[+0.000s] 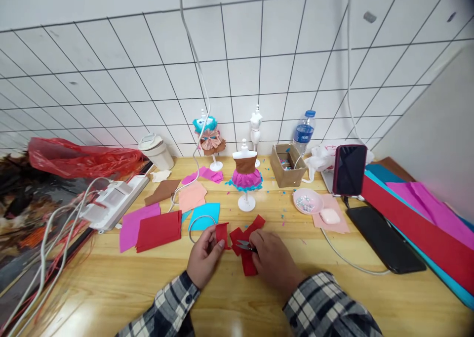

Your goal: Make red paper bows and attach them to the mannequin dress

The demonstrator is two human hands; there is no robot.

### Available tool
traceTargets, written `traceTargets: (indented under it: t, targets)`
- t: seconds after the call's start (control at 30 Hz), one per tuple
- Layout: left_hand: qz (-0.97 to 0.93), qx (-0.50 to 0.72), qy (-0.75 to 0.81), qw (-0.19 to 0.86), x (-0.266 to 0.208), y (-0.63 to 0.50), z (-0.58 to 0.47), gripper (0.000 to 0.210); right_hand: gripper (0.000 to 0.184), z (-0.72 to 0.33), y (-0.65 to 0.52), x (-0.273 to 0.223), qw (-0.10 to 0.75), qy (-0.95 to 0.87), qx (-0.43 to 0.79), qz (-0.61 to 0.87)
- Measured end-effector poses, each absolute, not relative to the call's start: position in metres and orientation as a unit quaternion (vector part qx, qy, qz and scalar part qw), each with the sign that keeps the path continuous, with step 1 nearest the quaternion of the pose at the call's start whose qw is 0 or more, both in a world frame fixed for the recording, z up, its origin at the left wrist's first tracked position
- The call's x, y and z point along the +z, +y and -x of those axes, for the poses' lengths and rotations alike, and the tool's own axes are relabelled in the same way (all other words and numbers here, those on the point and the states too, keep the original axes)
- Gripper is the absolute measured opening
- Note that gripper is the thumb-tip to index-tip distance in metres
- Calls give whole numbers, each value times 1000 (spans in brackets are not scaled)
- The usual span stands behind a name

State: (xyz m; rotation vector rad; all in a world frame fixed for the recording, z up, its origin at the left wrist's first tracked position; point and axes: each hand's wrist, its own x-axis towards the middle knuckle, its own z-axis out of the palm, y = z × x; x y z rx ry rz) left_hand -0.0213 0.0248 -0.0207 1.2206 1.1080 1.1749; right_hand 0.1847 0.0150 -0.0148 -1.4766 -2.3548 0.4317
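My left hand [204, 260] pinches a small piece of red crepe paper [221, 232] between thumb and fingers. In my right hand [274, 262] is a pair of small scissors [243, 245], its blades parted and pointing left towards that piece. Several cut red scraps [249, 267] lie under and around the blades. Just beyond the hands stands a miniature dress form [247, 203] in a brown top and a magenta skirt with a blue hem. A wire ring or loop [190, 228] lies beside my left hand, partly over a blue paper sheet [207, 214].
Red sheets [159, 231] and other coloured papers lie left. Behind stand a dressed form [211, 142], a bare form [255, 124], a cardboard box [289, 171] and a bottle [304, 132]. Rightward are a pink bead dish [307, 209], phone [349, 170] and black power bank [385, 238].
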Motion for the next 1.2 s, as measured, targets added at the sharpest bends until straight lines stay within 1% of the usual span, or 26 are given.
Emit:
traceTargets:
  t: [0.1, 0.33, 0.57, 0.7, 0.8, 0.9, 1.0, 1.07, 1.13, 1.2]
  targets:
    - [-497, 498, 450, 550, -22, 26, 24, 40, 17, -191, 15, -9, 132, -847, 132, 498]
    - [-501, 519, 430, 543, -20, 24, 30, 42, 11, -207, 8, -6, 146, -836, 137, 511]
    - [-511, 479, 401, 590, -14, 19, 36, 42, 8, -185, 7, -11, 162, -827, 146, 517]
    - [-484, 521, 445, 544, -18, 22, 47, 41, 9, -177, 7, -8, 181, -839, 171, 483]
    - [-464, 549, 475, 507, -20, 28, 48, 41, 4, -185, 11, -8, 213, -818, 182, 503]
    - [-460, 537, 452, 543, -15, 32, 40, 54, 6, -194, 14, -11, 226, -800, 182, 525]
    - [-441, 540, 402, 594, -2, 35, 32, 64, 5, -193, 14, -12, 221, -819, 187, 496]
    - [-409, 553, 376, 621, 7, 37, 31, 62, 10, -190, 13, -12, 248, -821, 194, 477]
    - [-350, 571, 345, 658, 12, 42, 33, 54, 17, -189, 12, -12, 298, -799, 207, 480]
    - [-295, 567, 328, 696, 14, 49, 36, 43, 19, -191, 13, -12, 332, -772, 217, 496]
